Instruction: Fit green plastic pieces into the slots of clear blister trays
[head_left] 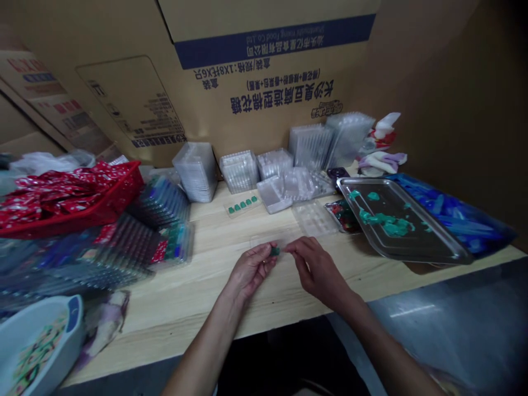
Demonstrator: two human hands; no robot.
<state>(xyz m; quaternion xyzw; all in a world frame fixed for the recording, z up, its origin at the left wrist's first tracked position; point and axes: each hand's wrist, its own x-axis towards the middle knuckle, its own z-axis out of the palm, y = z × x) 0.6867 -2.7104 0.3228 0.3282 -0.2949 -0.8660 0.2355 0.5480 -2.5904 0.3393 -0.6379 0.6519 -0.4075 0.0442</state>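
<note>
My left hand (254, 268) pinches a small dark-green piece (274, 251) between thumb and fingertips, above the middle of the table. Close by on the right, my right hand (315, 267) is closed in a pinch, its fingertips pointing at the green piece. Something pale or clear may be in that pinch, too small and blurred to name. Just behind both hands lies a faint clear plastic sheet or tray (264, 240). Farther back, a clear strip tray (236, 211) carries a row of several similar green pieces.
A metal tray (396, 242) with green lumps rests tilted at right, beside blue plastic packaging (454, 209). Stacked clear trays (194, 170) line the back below a large carton (247, 16). At left are a red basket (103, 201) of red packets, filled boxes and a white tub (61, 352).
</note>
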